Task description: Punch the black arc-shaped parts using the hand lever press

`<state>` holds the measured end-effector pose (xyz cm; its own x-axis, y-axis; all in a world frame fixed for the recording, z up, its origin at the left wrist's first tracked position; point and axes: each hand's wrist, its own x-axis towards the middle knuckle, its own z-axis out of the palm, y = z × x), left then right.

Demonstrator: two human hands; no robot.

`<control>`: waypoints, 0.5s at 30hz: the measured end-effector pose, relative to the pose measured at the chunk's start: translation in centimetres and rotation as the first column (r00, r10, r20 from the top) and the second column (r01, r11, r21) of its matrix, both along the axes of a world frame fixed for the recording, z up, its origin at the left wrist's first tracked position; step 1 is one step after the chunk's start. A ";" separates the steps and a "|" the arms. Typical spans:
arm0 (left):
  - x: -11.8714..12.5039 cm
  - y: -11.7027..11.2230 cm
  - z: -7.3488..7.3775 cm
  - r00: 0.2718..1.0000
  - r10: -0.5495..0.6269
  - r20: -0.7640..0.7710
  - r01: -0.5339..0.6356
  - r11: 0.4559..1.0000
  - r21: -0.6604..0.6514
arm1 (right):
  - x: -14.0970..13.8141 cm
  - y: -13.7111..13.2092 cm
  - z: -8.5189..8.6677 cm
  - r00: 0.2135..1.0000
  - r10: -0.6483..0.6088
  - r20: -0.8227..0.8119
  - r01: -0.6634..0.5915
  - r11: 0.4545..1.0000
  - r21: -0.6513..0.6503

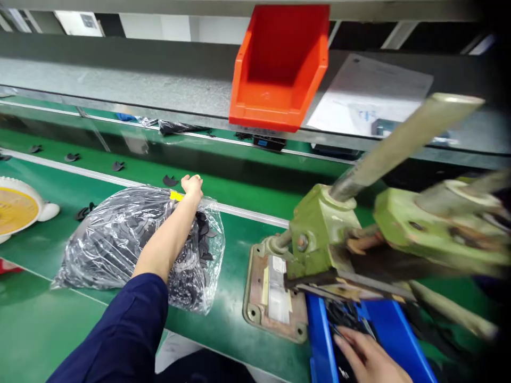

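Note:
My left hand [192, 186] reaches over a clear plastic bag [115, 239] filled with dark curved pieces. Its fingers look curled, and whatever they may hold is hidden. Just left of it, a dark curved piece [171, 181] lies on the green belt [239, 189]. At the lower right, my right hand [369, 354] is inside a blue bin [399, 330] among black parts [345, 315]. Thumb and forefinger come together at their tips, but what is between them is too blurred to make out.
Between bag and bin stands a green hand press [319, 234] with a long lever [407, 143]; another press [439, 223] is beside it. An orange bin [279, 69] sits on the shelf above. A white round object with a yellow face [18, 207] is at far left.

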<state>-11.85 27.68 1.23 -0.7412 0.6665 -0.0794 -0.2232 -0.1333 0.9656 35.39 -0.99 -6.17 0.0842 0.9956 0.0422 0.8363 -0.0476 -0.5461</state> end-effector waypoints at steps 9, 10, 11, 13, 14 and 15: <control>11.8 -20.2 0.5 0.747 -0.493 -0.446 0.619 0.759 0.199 | -7.7 -3.1 5.2 0.762 -0.112 -0.637 0.156 0.988 0.013; 12.9 -22.6 0.4 0.599 -0.625 -0.501 0.764 0.633 0.124 | -8.3 -3.4 5.1 0.738 -0.104 -0.666 0.145 0.989 0.005; 13.9 -24.7 0.3 0.469 -0.711 -0.524 0.853 0.519 0.061 | -8.9 -3.7 5.1 0.719 -0.095 -0.688 0.129 0.992 -0.002; 15.7 -27.6 0.1 0.289 -0.799 -0.527 0.937 0.350 -0.016 | -10.0 -4.3 4.9 0.678 -0.069 -0.732 0.091 0.996 -0.010; 16.4 -28.5 0.0 0.235 -0.813 -0.532 0.953 0.300 -0.037 | -10.4 -4.6 4.9 0.659 -0.054 -0.750 0.069 0.998 -0.012; 16.9 -29.2 0.0 0.204 -0.811 -0.548 0.960 0.276 -0.052 | -10.8 -4.9 4.9 0.643 -0.040 -0.765 0.047 0.999 -0.012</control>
<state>5.05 -1.48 1.21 0.4735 0.8261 0.3055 0.0135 -0.3536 0.9353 24.62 -5.90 -1.24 0.1328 0.9899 -0.0495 0.1180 -0.0654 -0.9909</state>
